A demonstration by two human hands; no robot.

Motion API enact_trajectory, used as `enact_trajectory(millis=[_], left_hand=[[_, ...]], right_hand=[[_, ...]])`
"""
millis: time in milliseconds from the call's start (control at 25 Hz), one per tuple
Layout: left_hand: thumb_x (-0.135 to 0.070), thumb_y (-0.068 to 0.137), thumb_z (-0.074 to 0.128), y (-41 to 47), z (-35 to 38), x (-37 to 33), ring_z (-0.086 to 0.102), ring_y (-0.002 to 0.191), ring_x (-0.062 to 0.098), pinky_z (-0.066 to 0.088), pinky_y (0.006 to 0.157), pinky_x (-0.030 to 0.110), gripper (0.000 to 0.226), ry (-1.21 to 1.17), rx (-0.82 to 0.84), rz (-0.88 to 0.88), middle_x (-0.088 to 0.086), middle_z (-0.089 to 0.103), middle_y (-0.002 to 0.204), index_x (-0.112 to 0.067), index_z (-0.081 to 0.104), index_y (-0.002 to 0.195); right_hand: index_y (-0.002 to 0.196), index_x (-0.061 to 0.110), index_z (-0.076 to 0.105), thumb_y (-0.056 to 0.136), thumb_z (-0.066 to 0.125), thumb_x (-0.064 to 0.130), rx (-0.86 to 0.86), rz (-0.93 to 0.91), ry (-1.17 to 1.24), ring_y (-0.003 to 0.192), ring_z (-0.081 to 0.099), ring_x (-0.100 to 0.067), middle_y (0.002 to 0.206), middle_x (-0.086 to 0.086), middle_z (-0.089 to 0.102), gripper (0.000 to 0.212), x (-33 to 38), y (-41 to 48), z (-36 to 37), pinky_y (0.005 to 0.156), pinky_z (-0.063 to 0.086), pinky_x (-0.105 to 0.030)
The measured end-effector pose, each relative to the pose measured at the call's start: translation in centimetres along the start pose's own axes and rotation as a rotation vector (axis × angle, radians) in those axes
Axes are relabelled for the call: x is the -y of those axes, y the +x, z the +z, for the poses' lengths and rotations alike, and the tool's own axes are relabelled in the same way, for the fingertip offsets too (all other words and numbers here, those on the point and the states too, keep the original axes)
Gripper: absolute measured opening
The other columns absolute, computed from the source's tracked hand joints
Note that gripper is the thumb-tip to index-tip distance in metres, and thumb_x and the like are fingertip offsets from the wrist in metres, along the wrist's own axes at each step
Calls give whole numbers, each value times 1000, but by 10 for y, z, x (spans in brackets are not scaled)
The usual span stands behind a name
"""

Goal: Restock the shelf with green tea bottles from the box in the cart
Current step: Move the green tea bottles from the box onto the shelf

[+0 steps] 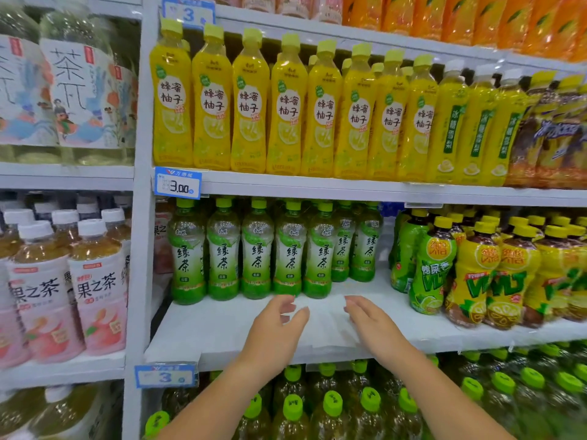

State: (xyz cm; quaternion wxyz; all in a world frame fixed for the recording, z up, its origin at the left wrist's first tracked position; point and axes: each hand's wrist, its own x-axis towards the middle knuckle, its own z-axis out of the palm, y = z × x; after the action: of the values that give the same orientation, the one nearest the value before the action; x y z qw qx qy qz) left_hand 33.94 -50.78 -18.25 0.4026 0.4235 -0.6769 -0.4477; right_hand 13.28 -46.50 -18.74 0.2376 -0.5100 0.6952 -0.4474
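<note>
Several green tea bottles with green caps and white-green labels stand upright in a row at the back of the white middle shelf. My left hand hovers over the bare front of that shelf, fingers loosely curled, holding nothing, just short of the bottles. My right hand is beside it to the right, fingers relaxed and empty, also above the shelf's front. Neither hand touches a bottle. The cart and the box are out of view.
Yellow honey-pomelo bottles fill the shelf above. Lemon tea bottles crowd the middle shelf's right side. Green-capped bottles sit on the shelf below. Pink fruit-tea bottles stand in the left bay. A price tag hangs on the upper rail.
</note>
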Motion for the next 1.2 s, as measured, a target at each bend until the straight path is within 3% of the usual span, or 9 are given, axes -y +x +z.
enact_trajectory(millis=[280,400,520,720,800,960,1200], left_hand=[[-40,101,56,-41,-7,-39,55,109,6,43,77,15,35,38,123,-246,-8,58,128,-27,53,133],[-43,100,56,-58,-12,-57,56,110,7,42,87,23,40,41,168,-360,-6,57,131,-24,53,135],[-46,100,55,-71,-18,-80,57,113,11,44,94,28,44,99,211,-440,-5,59,131,-21,54,137],[-47,99,54,-108,-30,-142,60,107,10,50,91,30,47,166,328,-548,-7,59,126,-23,51,139],[-45,101,52,-127,-34,-176,55,113,11,44,92,29,49,181,364,-577,-8,55,126,-21,47,143],[-46,102,49,-157,-43,-237,50,129,18,43,105,34,53,222,413,-617,0,51,146,-18,44,147],[-42,103,48,-187,-47,-298,49,130,18,40,100,31,54,195,441,-572,1,47,150,-17,41,150]], right_hand=[[146,27,47,105,41,41,106,188,0,131,45,-12,148,6,47,44,30,-45,-22,103,33,-27],[148,24,44,105,40,42,158,287,-21,121,43,-8,149,3,46,47,49,-67,-33,99,32,-25],[149,22,44,105,42,43,181,398,-9,125,44,-10,152,1,44,49,67,-91,-47,100,33,-26],[150,20,42,105,42,40,236,533,34,112,50,-12,149,1,46,49,108,-138,-83,98,42,-33],[151,20,41,105,42,40,252,566,21,121,49,-14,151,-1,46,50,126,-161,-105,99,39,-30],[152,21,38,106,40,41,286,639,-8,139,41,-21,156,-2,39,51,165,-200,-152,99,33,-29],[153,19,37,107,39,40,232,680,5,142,38,-21,157,1,37,51,204,-252,-194,100,31,-27]])
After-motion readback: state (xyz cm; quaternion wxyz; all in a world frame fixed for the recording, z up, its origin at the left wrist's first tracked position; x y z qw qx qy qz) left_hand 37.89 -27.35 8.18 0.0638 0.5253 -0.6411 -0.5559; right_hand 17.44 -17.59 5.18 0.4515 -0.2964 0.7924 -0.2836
